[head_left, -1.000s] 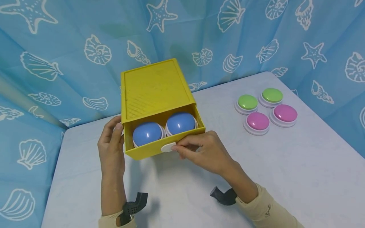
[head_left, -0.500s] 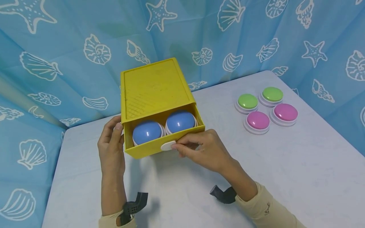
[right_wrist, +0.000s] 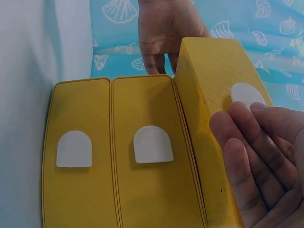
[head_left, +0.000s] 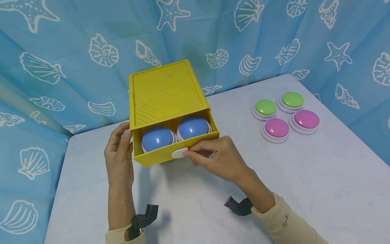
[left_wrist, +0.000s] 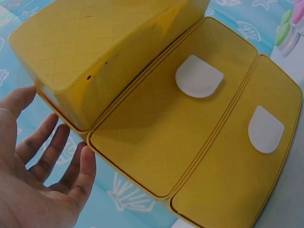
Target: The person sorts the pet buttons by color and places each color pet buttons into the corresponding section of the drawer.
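A yellow three-drawer cabinet (head_left: 167,91) stands on the table with its top drawer (head_left: 164,155) pulled partway out. Inside that drawer sit two round buttons with blue domes and white bases, a left one (head_left: 156,138) and a right one (head_left: 192,127). My right hand (head_left: 217,157) pinches the drawer's white pull tab (head_left: 179,153) between thumb and fingers. On the cabinet's left side, my left hand (head_left: 119,149) rests its fingertips against the wall, as the left wrist view also shows. Two lower drawers, a middle one (left_wrist: 142,137) and a bottom one (left_wrist: 228,175), are closed.
To the right on the white table (head_left: 304,189) stand two green-domed buttons (head_left: 265,107) and two pink-domed buttons (head_left: 276,128), grouped together. A blue curtain (head_left: 213,30) with shell prints hangs behind and beside the table.
My right hand and the top drawer have moved slightly toward the cabinet, so the drawer sticks out a little less. The left hand stays at the cabinet's side.
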The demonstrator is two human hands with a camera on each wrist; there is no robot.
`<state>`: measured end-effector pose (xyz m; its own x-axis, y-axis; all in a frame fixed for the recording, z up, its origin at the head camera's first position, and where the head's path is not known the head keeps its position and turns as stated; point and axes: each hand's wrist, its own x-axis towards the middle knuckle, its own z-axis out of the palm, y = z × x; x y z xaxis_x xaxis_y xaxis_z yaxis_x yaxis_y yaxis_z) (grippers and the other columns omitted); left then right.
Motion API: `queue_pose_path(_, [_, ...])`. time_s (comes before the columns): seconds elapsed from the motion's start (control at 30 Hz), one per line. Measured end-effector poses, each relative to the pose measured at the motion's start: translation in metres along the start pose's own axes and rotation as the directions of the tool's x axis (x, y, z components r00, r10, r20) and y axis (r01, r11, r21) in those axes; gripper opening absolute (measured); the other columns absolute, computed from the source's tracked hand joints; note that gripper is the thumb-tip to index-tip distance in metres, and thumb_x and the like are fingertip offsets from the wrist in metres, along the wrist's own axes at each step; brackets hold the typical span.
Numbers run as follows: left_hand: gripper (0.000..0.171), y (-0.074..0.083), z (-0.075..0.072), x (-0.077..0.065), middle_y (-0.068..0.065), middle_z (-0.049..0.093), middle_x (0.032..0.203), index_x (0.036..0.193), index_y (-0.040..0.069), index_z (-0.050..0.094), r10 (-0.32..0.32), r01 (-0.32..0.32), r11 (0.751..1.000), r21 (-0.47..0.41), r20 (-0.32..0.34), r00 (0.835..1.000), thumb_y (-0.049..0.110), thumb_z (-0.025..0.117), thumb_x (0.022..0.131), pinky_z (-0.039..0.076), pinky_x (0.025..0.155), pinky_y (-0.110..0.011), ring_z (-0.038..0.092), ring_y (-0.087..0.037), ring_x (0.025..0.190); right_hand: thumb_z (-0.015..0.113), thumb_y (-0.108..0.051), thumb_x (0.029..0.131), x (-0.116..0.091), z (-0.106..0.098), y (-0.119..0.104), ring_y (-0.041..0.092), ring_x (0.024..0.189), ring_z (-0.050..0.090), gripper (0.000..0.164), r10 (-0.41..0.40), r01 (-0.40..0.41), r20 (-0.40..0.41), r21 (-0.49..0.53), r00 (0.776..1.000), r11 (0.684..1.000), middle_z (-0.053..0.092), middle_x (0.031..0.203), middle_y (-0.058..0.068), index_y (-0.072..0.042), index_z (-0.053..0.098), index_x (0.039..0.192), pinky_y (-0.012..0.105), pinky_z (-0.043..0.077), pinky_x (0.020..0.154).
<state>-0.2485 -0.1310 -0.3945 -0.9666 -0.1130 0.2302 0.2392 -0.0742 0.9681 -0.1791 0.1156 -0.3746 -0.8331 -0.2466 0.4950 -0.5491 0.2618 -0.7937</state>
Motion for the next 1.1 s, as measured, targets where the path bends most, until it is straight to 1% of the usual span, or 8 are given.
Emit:
queue_pose_path(0.17, [0.037, 0.001, 0.001, 0.001, -0.006, 0.051, 0.126, 0.12, 0.012, 0.059, 0.02, -0.02, 1.0, 0.002, 0.014, 1.0, 0.03, 0.062, 0.088, 0.04, 0.099, -0.033, 0.044, -0.022, 0.12, 0.069, -0.024, 0.082, -0.001, 0.001, 0.014, 0.0, 0.063, 0.058, 0.01, -0.021, 0.021, -0.001, -0.007, 1.0, 1.0, 0.062, 0.064, -0.009, -0.015, 0.071, 0.084, 0.022, 0.053, 0.061])
queue_pose_path(0.3, [0.038, 0.001, 0.001, 0.001, -0.007, 0.051, 0.126, 0.121, 0.012, 0.059, 0.02, -0.02, 1.0, -0.001, 0.02, 1.0, 0.03, 0.062, 0.088, 0.04, 0.099, -0.032, 0.044, -0.022, 0.12, 0.068, -0.028, 0.082, -0.001, 0.002, 0.019, 0.0, 0.063, 0.058, 0.014, -0.037, 0.037, -0.005, -0.002, 0.999, 0.999, 0.062, 0.064, -0.011, -0.014, 0.071, 0.085, 0.022, 0.053, 0.061])
queue_pose_path(0.43, [0.038, 0.001, 0.001, 0.0, -0.007, 0.051, 0.126, 0.12, 0.011, 0.059, 0.012, -0.012, 1.0, -0.006, 0.013, 1.0, 0.03, 0.062, 0.088, 0.04, 0.099, -0.034, 0.044, -0.023, 0.12, 0.068, -0.028, 0.082, 0.0, 0.002, 0.02, 0.0, 0.063, 0.058, 0.015, -0.037, 0.037, -0.003, 0.006, 0.999, 0.999, 0.061, 0.065, -0.011, -0.014, 0.071, 0.085, 0.022, 0.053, 0.061])
queue_pose_path(0.73, [0.037, 0.001, 0.0, -0.002, -0.01, 0.049, 0.127, 0.122, 0.009, 0.057, 0.011, -0.01, 0.999, -0.04, 0.024, 1.0, 0.026, 0.06, 0.089, 0.039, 0.099, -0.032, 0.043, -0.025, 0.12, 0.069, -0.026, 0.082, 0.002, 0.003, 0.022, -0.001, 0.062, 0.057, 0.016, -0.05, 0.05, -0.007, 0.005, 0.999, 0.999, 0.061, 0.063, -0.012, -0.011, 0.072, 0.084, 0.021, 0.052, 0.06])
queue_pose_path(1.1, [0.037, 0.001, 0.001, -0.002, -0.01, 0.049, 0.127, 0.121, 0.009, 0.057, 0.001, 0.0, 0.998, -0.055, 0.023, 1.0, 0.026, 0.061, 0.089, 0.04, 0.098, -0.034, 0.043, -0.025, 0.12, 0.07, -0.023, 0.081, 0.003, 0.002, 0.023, 0.0, 0.063, 0.059, 0.012, -0.052, 0.052, -0.01, 0.016, 0.999, 0.999, 0.063, 0.065, -0.009, -0.013, 0.072, 0.086, 0.022, 0.052, 0.059])
